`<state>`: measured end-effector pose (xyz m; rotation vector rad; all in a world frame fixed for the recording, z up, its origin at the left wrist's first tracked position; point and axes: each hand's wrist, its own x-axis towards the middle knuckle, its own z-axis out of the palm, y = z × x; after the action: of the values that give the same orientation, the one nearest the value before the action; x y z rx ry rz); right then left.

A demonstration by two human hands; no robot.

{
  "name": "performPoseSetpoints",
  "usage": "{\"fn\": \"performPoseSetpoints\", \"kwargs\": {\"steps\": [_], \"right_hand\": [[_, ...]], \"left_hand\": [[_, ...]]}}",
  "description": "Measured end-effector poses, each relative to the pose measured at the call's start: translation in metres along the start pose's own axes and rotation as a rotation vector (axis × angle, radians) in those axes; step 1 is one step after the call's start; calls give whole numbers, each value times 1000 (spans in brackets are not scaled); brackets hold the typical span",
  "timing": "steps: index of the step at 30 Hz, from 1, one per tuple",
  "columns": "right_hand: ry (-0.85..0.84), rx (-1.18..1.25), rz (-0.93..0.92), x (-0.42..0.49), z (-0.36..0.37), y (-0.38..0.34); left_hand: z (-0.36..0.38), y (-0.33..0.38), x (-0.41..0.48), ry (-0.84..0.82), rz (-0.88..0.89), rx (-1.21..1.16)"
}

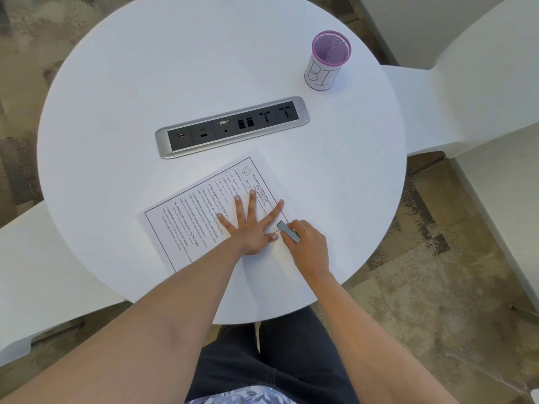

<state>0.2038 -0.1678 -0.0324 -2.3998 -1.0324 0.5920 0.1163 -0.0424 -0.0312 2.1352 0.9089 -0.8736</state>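
Observation:
A printed sheet of paper (pixel 198 211) lies at an angle on the round white table (pixel 145 83). My left hand (pixel 250 223) presses flat on the sheet with its fingers spread. My right hand (pixel 306 243) grips a small grey metal tool (pixel 287 231), perhaps a staple remover or a stapler. The tool's tip sits at the sheet's right corner, just beside my left index finger. The corner under the tool is partly hidden.
A silver and black socket strip (pixel 233 126) is set into the table's middle. A purple mesh cup (pixel 328 59) with a white label stands at the far right. White chairs (pixel 466 91) flank the table on both sides. My legs are under the near edge.

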Motion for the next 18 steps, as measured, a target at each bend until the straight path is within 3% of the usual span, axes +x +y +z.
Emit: {"fn": "performPoseSetpoints", "kwargs": {"steps": [12,18], "right_hand": [[-14,-23,-109,4,1,1],[50,86,-25,-1,7,-1]], "left_hand": [[0,0,0,3,5,6],[-1,1,-3,14,4,4]]}}
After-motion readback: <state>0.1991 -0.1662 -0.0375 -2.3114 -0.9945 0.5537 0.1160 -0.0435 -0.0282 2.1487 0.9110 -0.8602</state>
